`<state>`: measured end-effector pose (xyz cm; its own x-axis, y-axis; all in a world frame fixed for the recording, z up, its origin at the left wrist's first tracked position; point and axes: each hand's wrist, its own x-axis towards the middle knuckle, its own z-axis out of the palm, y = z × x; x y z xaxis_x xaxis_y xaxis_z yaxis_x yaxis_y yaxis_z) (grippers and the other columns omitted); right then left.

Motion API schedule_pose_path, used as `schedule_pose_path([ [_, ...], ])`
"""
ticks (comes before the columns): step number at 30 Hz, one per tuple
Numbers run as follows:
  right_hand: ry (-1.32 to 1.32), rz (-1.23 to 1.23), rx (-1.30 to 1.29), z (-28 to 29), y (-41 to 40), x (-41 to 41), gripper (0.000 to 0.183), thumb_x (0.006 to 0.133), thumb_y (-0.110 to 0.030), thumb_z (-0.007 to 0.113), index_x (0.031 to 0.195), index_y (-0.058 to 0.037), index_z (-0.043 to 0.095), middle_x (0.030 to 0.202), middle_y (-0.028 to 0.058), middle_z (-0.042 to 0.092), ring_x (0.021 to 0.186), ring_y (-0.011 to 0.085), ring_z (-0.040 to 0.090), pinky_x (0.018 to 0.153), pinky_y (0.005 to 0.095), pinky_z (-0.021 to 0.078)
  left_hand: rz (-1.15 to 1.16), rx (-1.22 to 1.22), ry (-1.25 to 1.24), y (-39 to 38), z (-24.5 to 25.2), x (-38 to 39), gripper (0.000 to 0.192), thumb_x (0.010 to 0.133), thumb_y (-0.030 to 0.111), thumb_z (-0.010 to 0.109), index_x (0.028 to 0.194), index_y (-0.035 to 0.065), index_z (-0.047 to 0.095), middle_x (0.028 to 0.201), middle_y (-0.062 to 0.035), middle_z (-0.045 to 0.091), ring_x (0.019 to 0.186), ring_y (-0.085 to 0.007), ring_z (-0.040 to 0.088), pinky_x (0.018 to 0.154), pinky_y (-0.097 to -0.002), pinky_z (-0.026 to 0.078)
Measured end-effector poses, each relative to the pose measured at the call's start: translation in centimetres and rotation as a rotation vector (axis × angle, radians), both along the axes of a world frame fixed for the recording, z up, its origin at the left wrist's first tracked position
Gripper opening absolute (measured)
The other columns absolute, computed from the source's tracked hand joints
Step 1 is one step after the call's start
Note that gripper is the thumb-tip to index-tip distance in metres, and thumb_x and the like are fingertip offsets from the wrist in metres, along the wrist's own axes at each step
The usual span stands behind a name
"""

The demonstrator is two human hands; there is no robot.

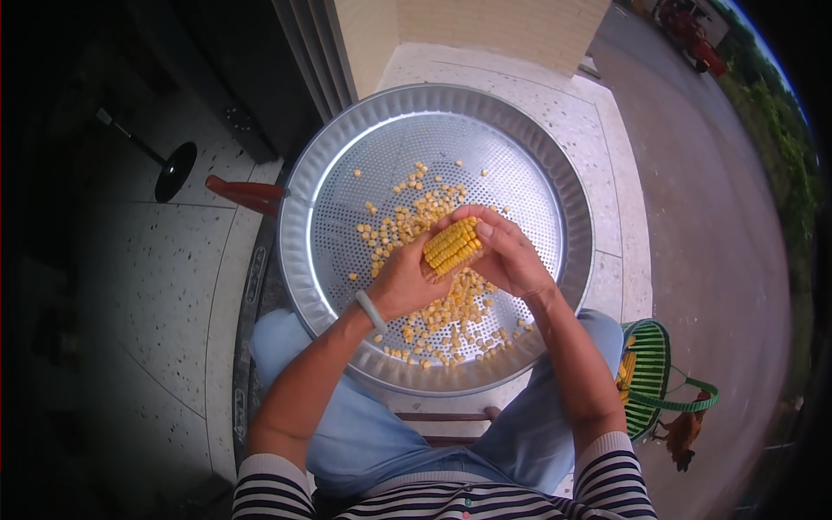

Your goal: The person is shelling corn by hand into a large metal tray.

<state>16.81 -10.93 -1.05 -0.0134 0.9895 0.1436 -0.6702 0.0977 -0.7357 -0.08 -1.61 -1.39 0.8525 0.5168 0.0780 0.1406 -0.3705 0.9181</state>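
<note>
Both my hands hold a partly shelled ear of corn (452, 247) above a round perforated metal tray (437, 99). My left hand (411, 270), with a pale bangle at its wrist, grips the ear's lower left part. My right hand (510, 253) wraps the upper right end, its thumb on the kernels. Yellow rows still cover the side facing up, and a bare strip of cob shows along the lower edge. Loose corn kernels (463, 302) lie scattered over the tray's holed bottom, thickest beneath and around my hands.
A green woven basket (650, 370) with corn ears stands by my right knee, a brown chicken (682, 432) beside it. A reddish-brown stool part (244, 194) juts out left of the tray. A dark door frame is at upper left; a red vehicle (695, 42) stands far off.
</note>
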Motion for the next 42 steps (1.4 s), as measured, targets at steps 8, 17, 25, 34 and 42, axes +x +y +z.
schedule_pose_path([
  [8,0.027,0.02,0.016,0.2,-0.4,0.1,0.034,0.099,-0.018,0.047,0.128,-0.0005,0.05,0.129,0.0162,0.055,0.123,0.0267,0.053,0.107,0.0426,0.0421,-0.064,-0.112,-0.073,0.1,-0.5,-0.1,0.056,0.077,0.003,0.072,0.128,-0.0034,0.05,0.107,-0.0136,0.066,0.1,-0.0207,0.066,0.088,-0.0319,0.053],
  [17,0.051,-0.048,-0.039,-0.1,-0.2,-0.4,0.023,0.099,-0.021,0.054,0.114,-0.0038,0.057,0.119,0.0114,0.06,0.112,0.021,0.058,0.1,0.0362,0.0471,0.025,0.2,0.046,0.4,-1.2,-0.1,0.066,0.073,0.012,0.076,0.132,0.0041,0.047,0.097,-0.0218,0.069,0.091,-0.0389,0.068,0.079,-0.0428,0.055],
  [25,0.049,-0.023,-0.013,-0.1,-0.2,-0.4,0.02,0.098,-0.017,0.055,0.111,-0.0025,0.059,0.117,0.0107,0.061,0.111,0.0203,0.058,0.099,0.0349,0.0474,0.018,0.221,0.037,0.4,-0.4,-0.4,0.062,0.074,0.011,0.074,0.129,0.0062,0.047,0.092,-0.0199,0.069,0.086,-0.0385,0.069,0.074,-0.0443,0.055],
  [34,0.062,-0.101,-0.028,-0.1,-0.2,-1.1,0.027,0.1,-0.023,0.049,0.107,0.001,0.059,0.113,0.0139,0.061,0.108,0.021,0.059,0.097,0.0345,0.0479,0.03,0.204,0.075,0.2,-0.1,-0.6,0.062,0.073,0.007,0.075,0.128,0.0008,0.049,0.1,-0.0224,0.068,0.095,-0.0364,0.069,0.079,-0.0395,0.054],
  [42,-0.025,-0.147,-0.036,-0.4,-0.1,-1.3,0.023,0.1,-0.023,0.054,0.107,-0.002,0.061,0.112,0.0095,0.063,0.107,0.0178,0.059,0.096,0.0322,0.0484,0.028,0.242,0.047,0.4,-0.6,-0.4,0.064,0.073,0.009,0.075,0.13,0.0059,0.046,0.093,-0.0199,0.069,0.086,-0.0388,0.068,0.076,-0.0441,0.055],
])
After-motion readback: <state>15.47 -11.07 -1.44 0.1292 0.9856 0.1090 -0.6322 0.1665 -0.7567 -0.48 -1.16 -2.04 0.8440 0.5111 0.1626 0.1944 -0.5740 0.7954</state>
